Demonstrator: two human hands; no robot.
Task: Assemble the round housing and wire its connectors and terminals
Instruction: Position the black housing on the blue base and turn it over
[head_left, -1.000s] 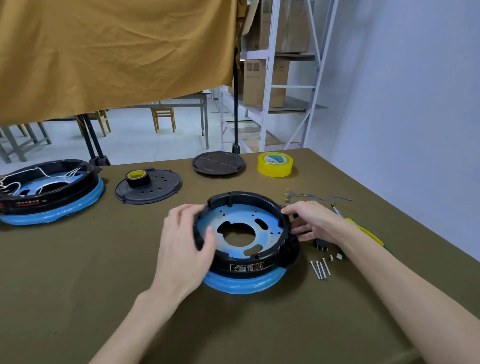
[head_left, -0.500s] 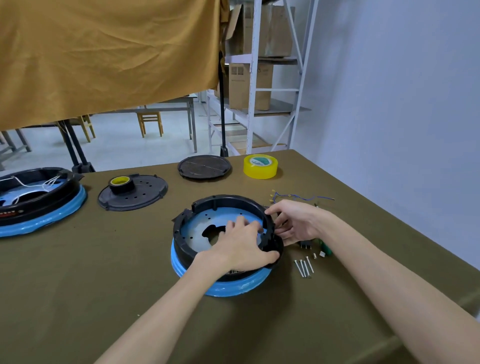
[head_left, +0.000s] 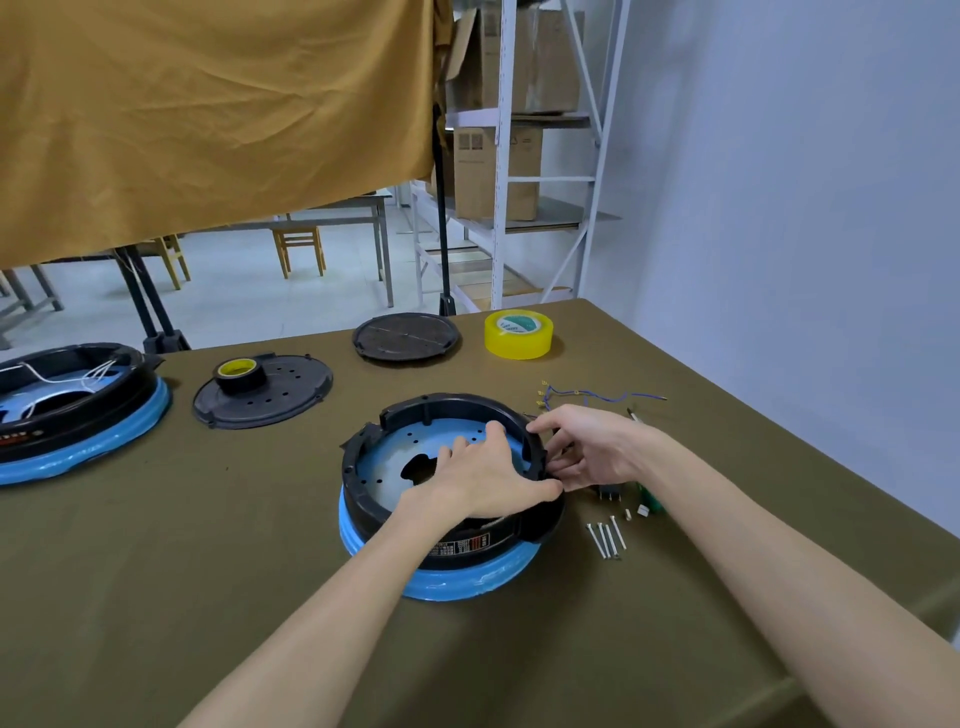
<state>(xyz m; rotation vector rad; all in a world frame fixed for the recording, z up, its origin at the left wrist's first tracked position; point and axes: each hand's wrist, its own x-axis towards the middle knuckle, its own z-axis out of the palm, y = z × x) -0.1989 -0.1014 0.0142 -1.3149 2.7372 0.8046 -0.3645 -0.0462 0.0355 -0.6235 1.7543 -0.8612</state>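
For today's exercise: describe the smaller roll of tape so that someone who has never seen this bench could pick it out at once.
Start at the olive-green table and find the flat black perforated disc left of the housing being worked on. The small roll sits on that disc. Unlike the larger, all-yellow roll standing directly on the table, it is black outside, yellow only inside.

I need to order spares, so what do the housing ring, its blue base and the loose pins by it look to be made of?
Housing ring: matte black, with moulded ribs and notches, so probably plastic.
Blue base: glossy and wrinkled at the edge, perhaps protective film over another material; what lies under it is hidden.
Pins: thin, silvery and shiny, likely metal screws.
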